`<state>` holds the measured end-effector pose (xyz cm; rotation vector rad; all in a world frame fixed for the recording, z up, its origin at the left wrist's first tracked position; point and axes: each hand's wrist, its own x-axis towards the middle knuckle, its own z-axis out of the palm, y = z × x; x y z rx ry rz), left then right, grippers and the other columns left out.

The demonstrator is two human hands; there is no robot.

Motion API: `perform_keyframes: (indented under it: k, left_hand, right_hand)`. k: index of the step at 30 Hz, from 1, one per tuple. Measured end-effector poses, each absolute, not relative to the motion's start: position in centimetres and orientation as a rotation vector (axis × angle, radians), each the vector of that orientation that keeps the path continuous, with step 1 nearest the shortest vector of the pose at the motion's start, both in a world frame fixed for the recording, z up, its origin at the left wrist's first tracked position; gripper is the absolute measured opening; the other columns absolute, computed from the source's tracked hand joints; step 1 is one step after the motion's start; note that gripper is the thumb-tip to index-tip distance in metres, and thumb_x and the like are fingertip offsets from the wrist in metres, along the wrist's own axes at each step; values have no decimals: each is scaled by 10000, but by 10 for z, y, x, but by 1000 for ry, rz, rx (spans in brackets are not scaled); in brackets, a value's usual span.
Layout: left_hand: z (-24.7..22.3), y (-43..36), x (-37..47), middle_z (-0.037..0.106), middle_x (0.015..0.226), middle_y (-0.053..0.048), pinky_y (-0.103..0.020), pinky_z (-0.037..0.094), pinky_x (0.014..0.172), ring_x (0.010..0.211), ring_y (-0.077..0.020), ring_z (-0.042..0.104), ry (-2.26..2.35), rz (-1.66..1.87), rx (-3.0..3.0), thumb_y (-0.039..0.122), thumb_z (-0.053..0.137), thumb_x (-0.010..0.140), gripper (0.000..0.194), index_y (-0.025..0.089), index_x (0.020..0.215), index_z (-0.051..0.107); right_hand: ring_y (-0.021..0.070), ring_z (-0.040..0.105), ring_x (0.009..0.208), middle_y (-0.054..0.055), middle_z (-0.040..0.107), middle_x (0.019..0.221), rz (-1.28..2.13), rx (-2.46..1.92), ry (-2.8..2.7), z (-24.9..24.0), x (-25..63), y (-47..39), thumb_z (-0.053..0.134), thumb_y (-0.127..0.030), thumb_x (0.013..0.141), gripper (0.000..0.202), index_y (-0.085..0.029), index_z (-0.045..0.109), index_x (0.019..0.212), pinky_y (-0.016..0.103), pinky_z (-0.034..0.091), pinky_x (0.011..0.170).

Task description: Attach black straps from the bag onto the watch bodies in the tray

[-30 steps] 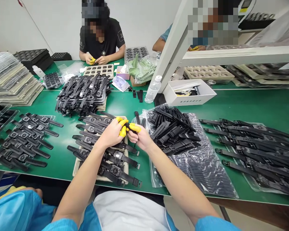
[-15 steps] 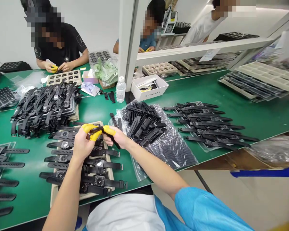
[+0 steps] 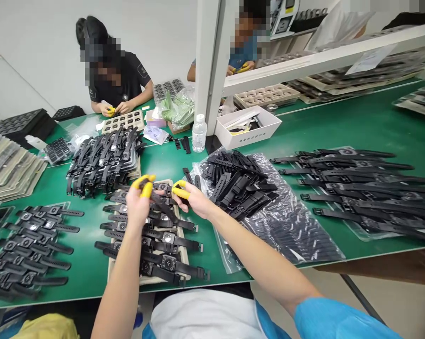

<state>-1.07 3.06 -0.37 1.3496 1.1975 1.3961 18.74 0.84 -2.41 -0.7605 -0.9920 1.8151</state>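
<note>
You are working with both hands over the beige tray, yellow covers showing on fingers of each. Your left hand is hovering above the tray's far left part, its grip closing narrowly on a black strap that is slanting down over the tray toward its right side. Your right hand is hovering by the tray's far right corner, apart from the left, its covered fingertips curling close together; something dark is showing there, but I cannot tell whether you are gripping it. Below, black watches are lying in rows on the tray, their bands overhanging its edges. Right of the tray, a heap of loose straps is resting on a plastic bag, and farther right rows of black bands are lying. Left of the tray, more watches are lying in rows, while a taller watch stack is standing beyond its far left corner.
</note>
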Motion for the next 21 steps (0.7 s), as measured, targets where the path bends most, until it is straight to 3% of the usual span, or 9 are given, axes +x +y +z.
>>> perform_keyframes:
  k: [3, 5, 9, 21]
  left_hand:
    - [-19, 26, -3, 736, 1352, -128, -460, 609, 1065, 1203, -265, 737, 1158, 1064, 1763, 272, 653, 929, 399, 198, 1321, 662]
    - [-22, 24, -2, 722, 1380, -112, -474, 546, 1155, 1300, -255, 682, 1098, 954, 1990, 158, 568, 923, 439, 208, 1345, 677]
    - [-19, 22, -6, 704, 1374, -97, -473, 538, 1159, 1316, -238, 653, 983, 898, 2250, 67, 484, 912, 512, 237, 1354, 679]
    - [-21, 17, -1, 608, 1440, -144, -479, 488, 1200, 1390, -246, 573, 1015, 918, 2265, 114, 411, 1006, 489, 213, 1463, 554]
  right_hand:
    - [58, 376, 412, -88, 558, 618, 1881, -738, -980, -23, 185, 4, 735, -506, 853, 387, -221, 510, 986, 188, 241, 401]
    - [61, 369, 410, -83, 549, 591, 1945, -738, -998, -24, 185, 3, 737, -461, 835, 353, -210, 523, 959, 191, 229, 394]
    - [67, 349, 406, -80, 512, 525, 2005, -723, -1013, -26, 186, 3, 738, -408, 816, 301, -204, 526, 882, 195, 205, 393]
    - [61, 275, 408, -105, 443, 502, 2023, -594, -752, -28, 179, 2, 762, -394, 813, 326, -222, 492, 872, 183, 173, 406]
